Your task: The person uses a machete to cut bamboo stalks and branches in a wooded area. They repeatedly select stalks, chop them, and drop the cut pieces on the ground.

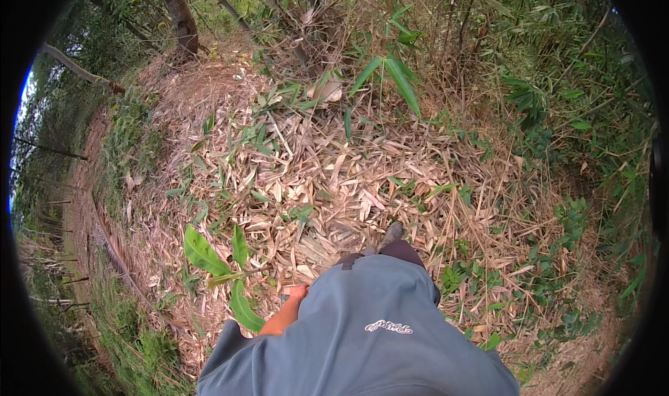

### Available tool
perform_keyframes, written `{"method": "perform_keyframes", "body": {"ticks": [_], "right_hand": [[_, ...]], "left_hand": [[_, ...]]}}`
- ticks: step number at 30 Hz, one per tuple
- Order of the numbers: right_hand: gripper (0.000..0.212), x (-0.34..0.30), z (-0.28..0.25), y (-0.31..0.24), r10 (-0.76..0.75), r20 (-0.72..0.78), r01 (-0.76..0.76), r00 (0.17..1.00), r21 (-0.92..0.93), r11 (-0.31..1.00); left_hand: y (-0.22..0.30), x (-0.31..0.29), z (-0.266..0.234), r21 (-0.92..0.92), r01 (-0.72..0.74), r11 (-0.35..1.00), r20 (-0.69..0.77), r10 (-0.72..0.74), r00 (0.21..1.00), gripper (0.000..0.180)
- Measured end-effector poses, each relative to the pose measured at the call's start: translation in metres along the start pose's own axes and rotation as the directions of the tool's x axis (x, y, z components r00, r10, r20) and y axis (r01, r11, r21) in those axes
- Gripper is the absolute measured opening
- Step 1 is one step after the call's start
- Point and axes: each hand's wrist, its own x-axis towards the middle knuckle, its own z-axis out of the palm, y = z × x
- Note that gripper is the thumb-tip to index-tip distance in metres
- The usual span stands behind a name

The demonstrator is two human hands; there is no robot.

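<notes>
My left hand is low in front of the grey-blue shirt, its fingers curled in. A small pale and greyish bit shows at its outer side, too small to name. Just left of this hand and forearm stands a young plant with several broad green leaves. One of its leaves reaches close to my forearm; whether they touch I cannot tell. My right hand and its arm are out of sight, hidden by the shirt or outside the picture.
Dry fallen leaves cover the ground ahead of my shoe. A tree trunk rises at the far left. Dense bamboo-like growth fills the far right, with low green plants nearer. A sloping path edge runs along the left.
</notes>
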Motion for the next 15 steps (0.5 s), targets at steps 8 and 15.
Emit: {"method": "perform_keyframes", "body": {"ticks": [8, 15], "right_hand": [[0.053, 0.04, -0.032, -0.02, -0.025, 0.027, 0.023, 0.999, 0.056, 0.998], [0.05, 0.059, -0.045, -0.062, -0.091, 0.057, 0.082, 0.994, 0.137, 0.987]], "left_hand": [[0.129, -0.017, 0.064, 0.039, -0.396, 0.918, -0.127, 0.397, 0.909, 0.023], [0.1, -0.018, 0.085, 0.031, -0.344, 0.938, -0.16, 0.344, 0.925, 0.019]]}}
